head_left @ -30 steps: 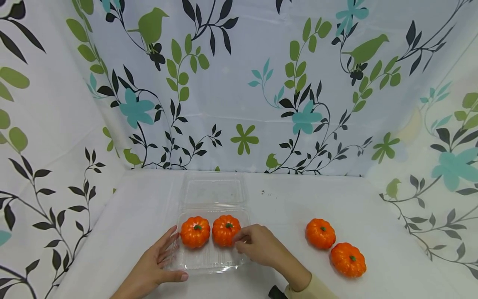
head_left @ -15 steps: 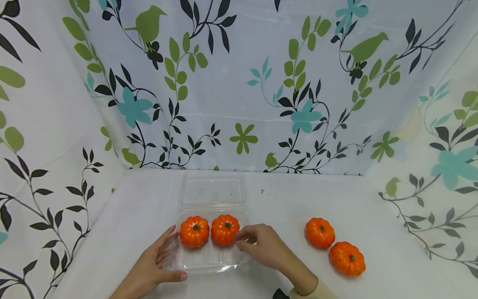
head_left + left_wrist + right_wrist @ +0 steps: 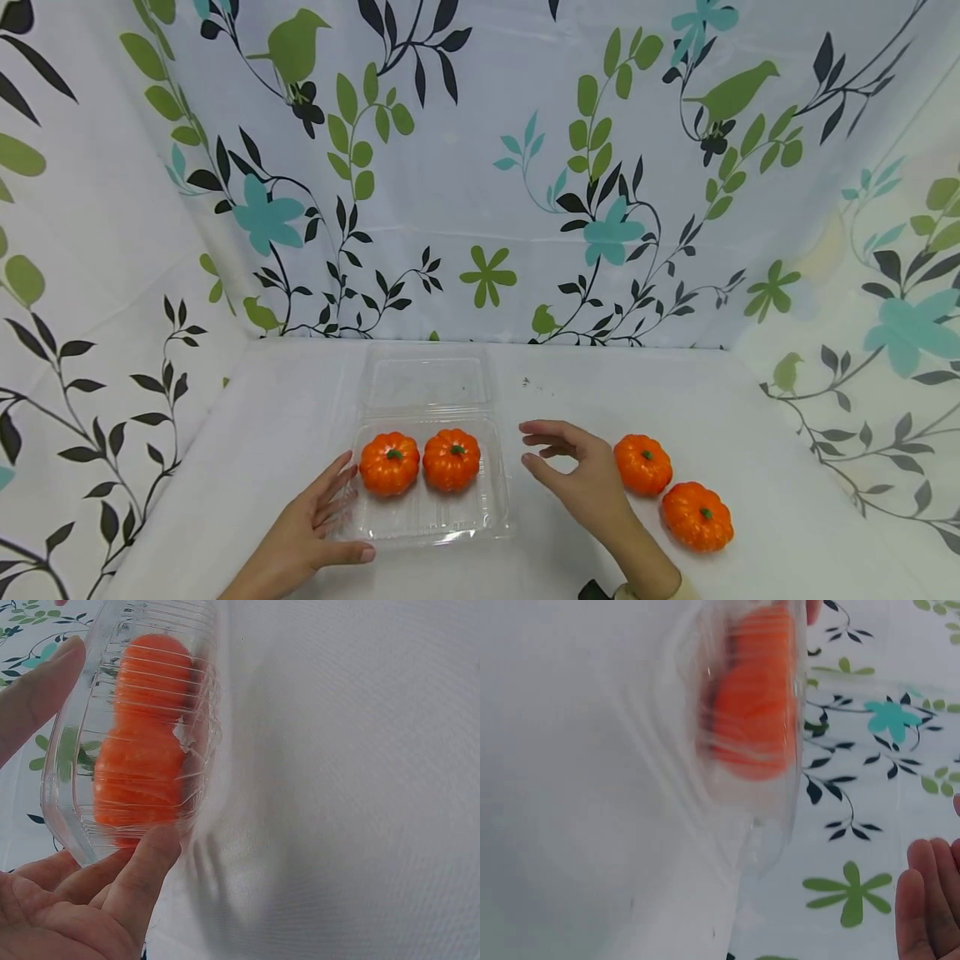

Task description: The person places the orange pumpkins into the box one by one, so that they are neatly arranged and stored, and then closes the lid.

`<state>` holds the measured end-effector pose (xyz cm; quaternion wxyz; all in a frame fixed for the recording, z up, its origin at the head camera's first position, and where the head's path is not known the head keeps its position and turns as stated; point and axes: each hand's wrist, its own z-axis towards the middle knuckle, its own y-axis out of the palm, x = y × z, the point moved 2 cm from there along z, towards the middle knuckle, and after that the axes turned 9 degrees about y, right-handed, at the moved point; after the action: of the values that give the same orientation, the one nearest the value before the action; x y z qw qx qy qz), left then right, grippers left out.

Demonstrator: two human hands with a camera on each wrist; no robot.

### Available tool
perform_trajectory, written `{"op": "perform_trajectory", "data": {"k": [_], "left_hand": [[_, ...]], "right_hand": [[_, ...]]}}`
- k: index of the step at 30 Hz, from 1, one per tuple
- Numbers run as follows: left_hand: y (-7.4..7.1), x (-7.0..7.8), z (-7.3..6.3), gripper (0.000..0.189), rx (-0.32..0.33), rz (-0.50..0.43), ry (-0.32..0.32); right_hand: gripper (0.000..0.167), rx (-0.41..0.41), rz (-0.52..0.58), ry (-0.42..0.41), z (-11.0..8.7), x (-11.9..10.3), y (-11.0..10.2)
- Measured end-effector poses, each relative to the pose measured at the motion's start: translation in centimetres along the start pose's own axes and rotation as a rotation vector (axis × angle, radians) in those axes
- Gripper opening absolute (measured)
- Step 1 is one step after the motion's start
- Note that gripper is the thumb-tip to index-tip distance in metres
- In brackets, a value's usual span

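Note:
A clear plastic clamshell container (image 3: pixel 431 521) lies on the table with its lid (image 3: pixel 427 383) folded back. Inside its base, side by side, sit two small orange toy pumpkins, a left one (image 3: pixel 390 464) and a right one (image 3: pixel 452 460). My left hand (image 3: pixel 303 529) is at the container's left front corner, its extended fingertips against the side wall and thumb near the front edge. In the left wrist view its fingers (image 3: pixel 154 859) touch the wall. My right hand (image 3: pixel 581 479), fingers loosely bent and holding nothing, is in the air right of the container, beside the loose pumpkins.
Two more pumpkins, a farther one (image 3: pixel 642 465) and a nearer one (image 3: pixel 697 517), lie close together at the right on the white tablecloth (image 3: pixel 780 467). A curtain (image 3: pixel 487 167) printed with leaves and birds hangs behind the table and along both sides.
My right hand has left the right pumpkin in the container and moved right, toward the loose pumpkins, its fingers spreading. The left hand stays at the container.

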<state>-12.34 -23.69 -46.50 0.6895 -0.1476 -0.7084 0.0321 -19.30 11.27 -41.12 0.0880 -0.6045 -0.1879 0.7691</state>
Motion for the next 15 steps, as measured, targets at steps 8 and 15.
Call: {"op": "perform_trajectory", "data": {"k": [8,15], "left_hand": [[0.0,0.0,0.0,0.117,0.002,0.0,-0.004],[-0.1,-0.2,0.1,0.118,0.0,-0.001,-0.011]], "right_hand": [[0.047,0.124,0.077,-0.098,0.1,0.7,-3.2],[0.068,0.249,0.014,-0.092,-0.2,1.3,-6.0]]}}
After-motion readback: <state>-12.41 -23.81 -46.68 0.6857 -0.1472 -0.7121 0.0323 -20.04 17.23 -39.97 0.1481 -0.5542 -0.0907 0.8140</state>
